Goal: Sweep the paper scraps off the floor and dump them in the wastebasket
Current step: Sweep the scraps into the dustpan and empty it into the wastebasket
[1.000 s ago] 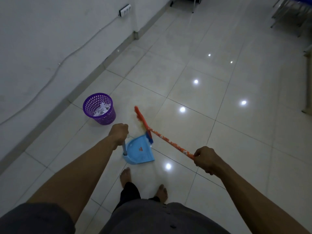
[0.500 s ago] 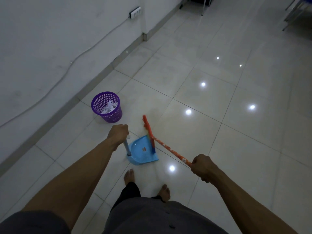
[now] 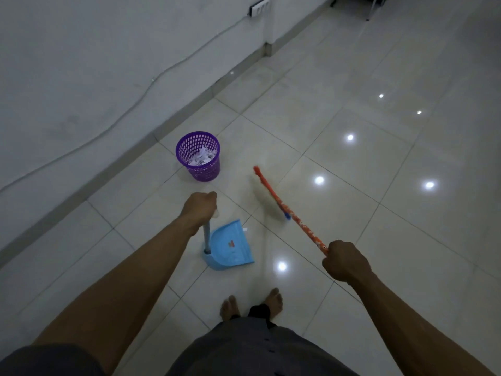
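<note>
A purple mesh wastebasket [image 3: 200,169] stands on the tiled floor near the wall, with white paper scraps [image 3: 202,158] inside it. My left hand [image 3: 199,208] grips the top of the upright handle of a blue dustpan [image 3: 230,246], which sits on the floor in front of my feet. My right hand [image 3: 345,263] grips the orange patterned handle of a broom [image 3: 282,204]. The broom's pale bristles lie to the right of the dustpan, apart from it. One tiny white scrap [image 3: 244,229] lies by the dustpan's lip.
A white wall with a grey baseboard [image 3: 151,137] runs along the left, carrying a cable and a socket [image 3: 259,7]. My bare feet [image 3: 252,303] stand just behind the dustpan. Glossy tiles stretch to the right and far side; chair legs [image 3: 370,9] show at the top.
The broom head has swung right, away from the dustpan's mouth. The view has shifted so the wastebasket and dustpan sit further right and closer together in the picture.
</note>
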